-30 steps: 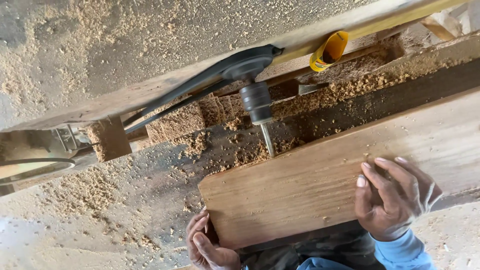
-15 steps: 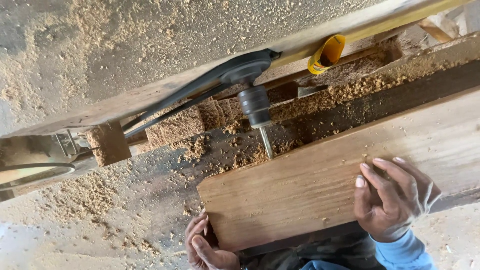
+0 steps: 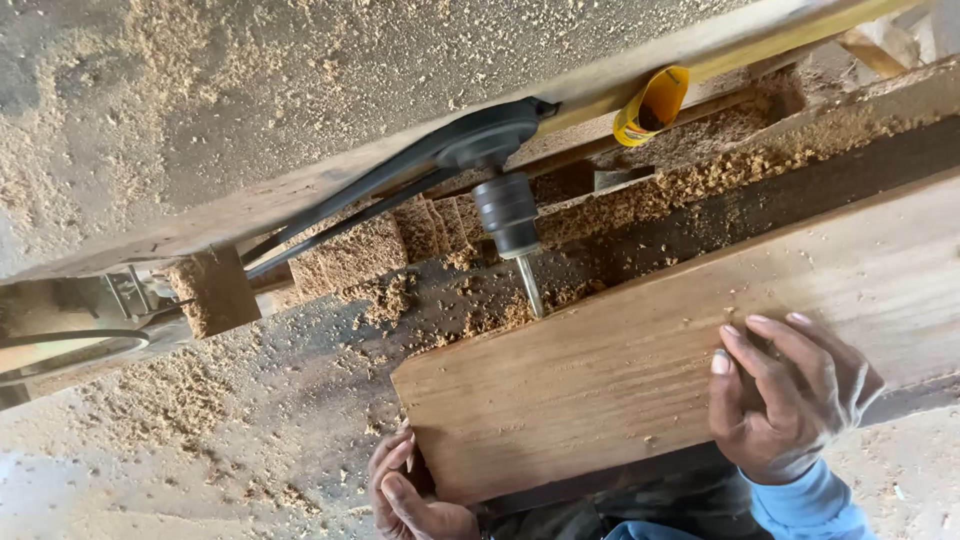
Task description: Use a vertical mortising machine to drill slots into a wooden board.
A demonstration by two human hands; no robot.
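Wooden plank, broad and pale brown, lies flat on a sawdust-covered machine table, its long far edge facing a horizontal drill bit held in a dark chuck. The bit's tip sits right at that edge, though the angle makes it hard to tell whether it touches the wood. A black drive belt runs from the pulley above the chuck away to the left. The right hand rests flat on the plank's top face, fingers spread wide and pressing down. The left hand curls around the plank's near left corner, gripping the end. To bore cleanly, it seems best to keep the plank flat on the table, square to the bit, with steady even pressure from both hands and fingers well away from the line of the bit. Heaped sawdust crowds the strip between plank and machine frame, so room forward is tight; the table to the left lies open under a thin scatter of dust. A yellow tube hangs from the beam above, well apart from the hands.
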